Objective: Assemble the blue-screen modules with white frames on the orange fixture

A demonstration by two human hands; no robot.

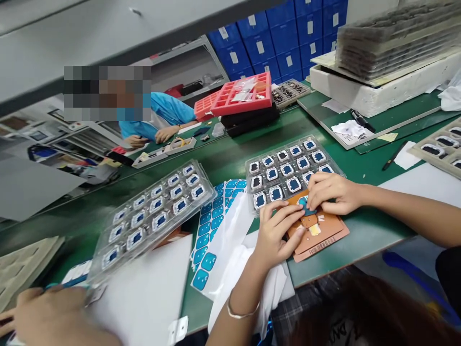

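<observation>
At the lower left edge, my right hand (54, 317) is large and blurred, its fingers pointing left and partly cut off by the frame. A thin teal-blue strip (77, 280) shows along its upper side; I cannot tell whether the hand holds it. Close beyond lies a clear plastic tray (124, 204) with rows of white-framed, dark blue pieces. A white sheet (144, 298) is to the right of the hand. My left hand is out of view.
At right, a co-worker's two hands (277, 235) press a teal piece onto an orange card (322, 240). Blue sticker sheets (212, 221) and another filled tray (284, 170) lie near. Another person in blue sits across; red trays (241, 96) are stacked behind.
</observation>
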